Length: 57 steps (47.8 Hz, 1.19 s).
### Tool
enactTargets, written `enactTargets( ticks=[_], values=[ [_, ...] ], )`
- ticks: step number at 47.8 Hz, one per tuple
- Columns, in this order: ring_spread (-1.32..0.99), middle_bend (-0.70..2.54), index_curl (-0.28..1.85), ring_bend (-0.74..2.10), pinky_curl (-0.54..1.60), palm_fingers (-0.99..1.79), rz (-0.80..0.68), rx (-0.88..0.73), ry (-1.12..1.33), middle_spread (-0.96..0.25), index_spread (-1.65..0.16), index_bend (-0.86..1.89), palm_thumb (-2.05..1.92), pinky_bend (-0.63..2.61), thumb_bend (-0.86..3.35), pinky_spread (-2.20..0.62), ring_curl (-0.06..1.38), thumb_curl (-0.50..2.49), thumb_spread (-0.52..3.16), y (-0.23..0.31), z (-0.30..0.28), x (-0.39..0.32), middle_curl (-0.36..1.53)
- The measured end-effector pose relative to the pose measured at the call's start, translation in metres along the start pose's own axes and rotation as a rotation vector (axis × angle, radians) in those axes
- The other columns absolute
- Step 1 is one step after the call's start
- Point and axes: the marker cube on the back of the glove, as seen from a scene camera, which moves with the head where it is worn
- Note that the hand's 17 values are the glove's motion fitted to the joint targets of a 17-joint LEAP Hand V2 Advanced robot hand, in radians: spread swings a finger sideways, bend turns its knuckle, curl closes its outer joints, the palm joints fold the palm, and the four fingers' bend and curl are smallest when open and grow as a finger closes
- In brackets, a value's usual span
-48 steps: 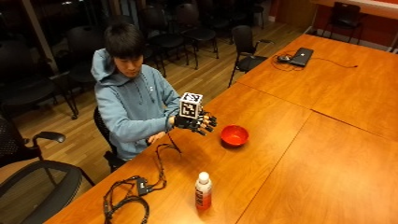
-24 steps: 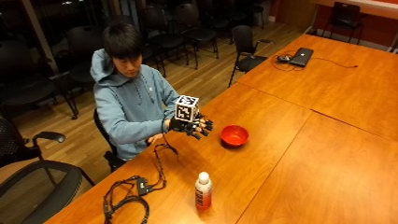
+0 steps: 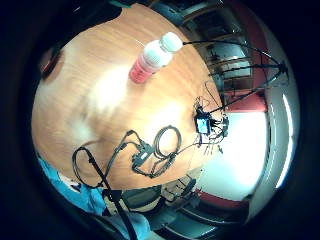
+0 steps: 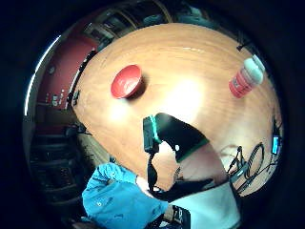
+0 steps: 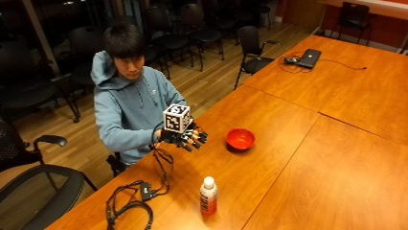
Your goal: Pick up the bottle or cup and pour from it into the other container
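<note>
A bottle [image 5: 208,196] with a white cap and red label stands upright near the table's front edge; it also shows in the palm views as the bottle [image 3: 152,56] and the bottle [image 4: 245,77]. A red bowl [image 5: 240,139] sits further back on the table, seen too as the red bowl [image 4: 126,81]. My gloved right hand [image 5: 186,137] hovers above the table's near edge, left of the bowl and well behind the bottle. Its fingers are spread and relaxed, holding nothing.
Black cables and a small box [image 5: 144,193] lie on the table left of the bottle. A laptop [image 5: 309,58] rests at the far end. Office chairs [image 5: 38,182] stand beside the wooden table [image 5: 319,158].
My hand has drifted slightly toward the person and lower, away from the bowl. Bottle and bowl stay put.
</note>
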Motion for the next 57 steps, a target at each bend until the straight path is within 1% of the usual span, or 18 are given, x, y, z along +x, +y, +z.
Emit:
enactTargets(
  ticks=[2,6,21,29,37,45,57],
  values=[
    [0.11,0.19,0.21,0.47,0.26,0.05,0.052,0.000,-0.068,-0.05,-0.42,0.18,0.38,0.80,-0.02,0.24,0.24,0.31,1.11,0.005,0.002,0.001,0.27],
    [0.11,0.18,0.22,0.46,0.26,0.07,0.075,-0.011,-0.113,-0.06,-0.43,0.18,0.39,0.79,-0.02,0.24,0.24,0.32,1.12,0.014,0.004,0.017,0.27],
    [0.09,0.18,0.24,0.47,0.26,0.11,0.169,-0.017,-0.077,-0.06,-0.43,0.16,0.43,0.77,-0.02,0.23,0.26,0.33,1.12,0.043,0.015,0.081,0.28],
    [0.09,0.18,0.24,0.48,0.26,0.12,0.203,-0.023,-0.139,-0.04,-0.42,0.15,0.44,0.76,-0.02,0.22,0.27,0.34,1.12,0.054,0.024,0.106,0.28],
    [0.09,0.19,0.23,0.49,0.26,0.14,0.196,0.019,-0.306,-0.03,-0.42,0.14,0.50,0.76,0.00,0.22,0.27,0.36,1.11,0.053,0.040,0.132,0.28],
    [0.09,0.18,0.22,0.51,0.27,0.15,0.203,0.069,-0.398,-0.03,-0.42,0.14,0.56,0.76,-0.01,0.22,0.28,0.38,1.07,0.044,0.061,0.159,0.29],
    [0.08,0.19,0.21,0.53,0.27,0.15,0.254,0.093,-0.546,-0.03,-0.42,0.13,0.61,0.75,-0.02,0.22,0.29,0.39,1.03,0.033,0.085,0.184,0.30]
  ],
)
